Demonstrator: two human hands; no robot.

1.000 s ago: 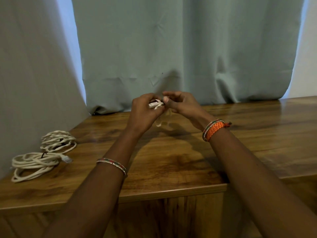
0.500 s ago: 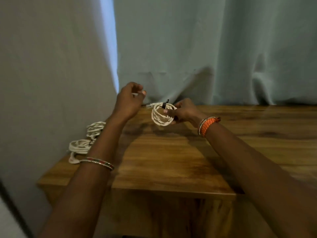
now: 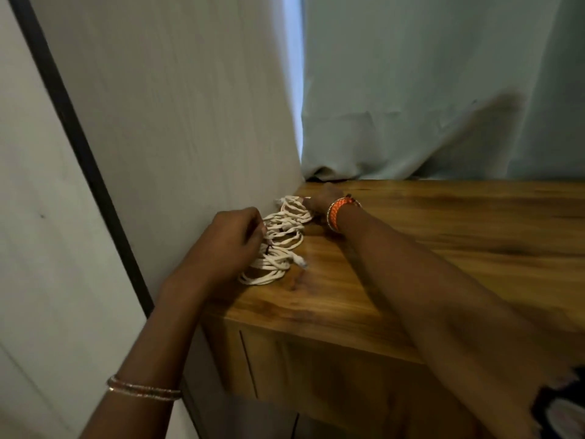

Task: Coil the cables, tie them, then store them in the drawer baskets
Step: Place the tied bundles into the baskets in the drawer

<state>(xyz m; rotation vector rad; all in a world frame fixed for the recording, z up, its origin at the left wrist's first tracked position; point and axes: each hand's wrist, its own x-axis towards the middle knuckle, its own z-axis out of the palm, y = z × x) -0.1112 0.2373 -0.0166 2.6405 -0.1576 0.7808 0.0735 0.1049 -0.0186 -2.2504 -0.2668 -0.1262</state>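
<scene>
Several white cable coils lie in a row on the wooden tabletop (image 3: pixel 427 248), in its left corner against the wall. The nearest coil (image 3: pixel 269 270) has a plug end sticking out to the right, and a middle coil (image 3: pixel 286 231) lies behind it. My left hand (image 3: pixel 228 242) is curled at the left edge of these two, fingertips pinching strands near a dark tie. My right hand (image 3: pixel 321 199), with an orange wristband, holds the farthest small coil (image 3: pixel 294 207) down on the table. Most of its fingers are hidden.
A pale wall panel (image 3: pixel 190 122) with a dark vertical strip runs along the left. A grey-green curtain (image 3: pixel 427 90) hangs behind the table. The wooden cabinet front (image 3: pixel 316 375) drops below the near edge.
My view swung left. My right hand carried the small tied coil from mid-air down to the coils in the corner. My left hand dropped from the air onto those coils.
</scene>
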